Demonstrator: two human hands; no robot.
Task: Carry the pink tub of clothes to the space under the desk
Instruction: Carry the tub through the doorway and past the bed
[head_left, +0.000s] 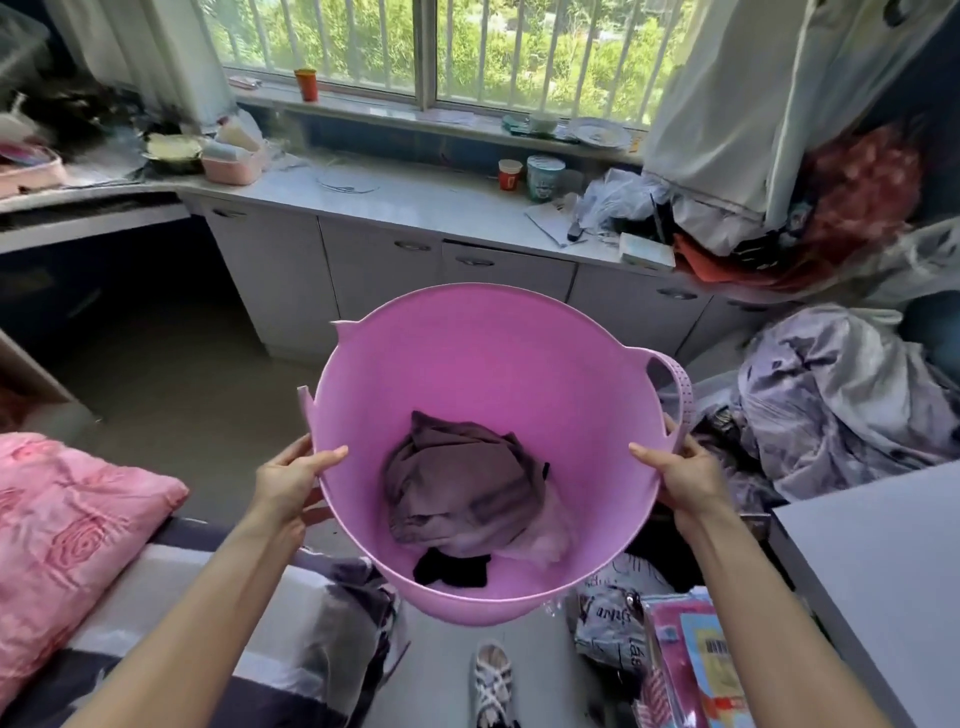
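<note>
Above a cluttered floor (171, 395), left hand (291, 480) and right hand (685, 475) have fingers closed over the pink tub (467, 374) rim, which could flex and slip, spilling clothes (462, 483).

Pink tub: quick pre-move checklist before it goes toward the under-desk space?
1. Left hand grips the pink tub at its rim, thumb inside: ok.
2. Right hand grips the opposite rim, just below the loop handle: ok.
3. Tub is off the floor, held in the air: ok.
4. Clothes lie low in the tub, well under the rim, though the tub tips toward the person: ok.
5. Floor between the tub and the dark opening under the desk looks bare: ok.
6. Depth and contents of that opening, in shadow: cannot tell.
</note>
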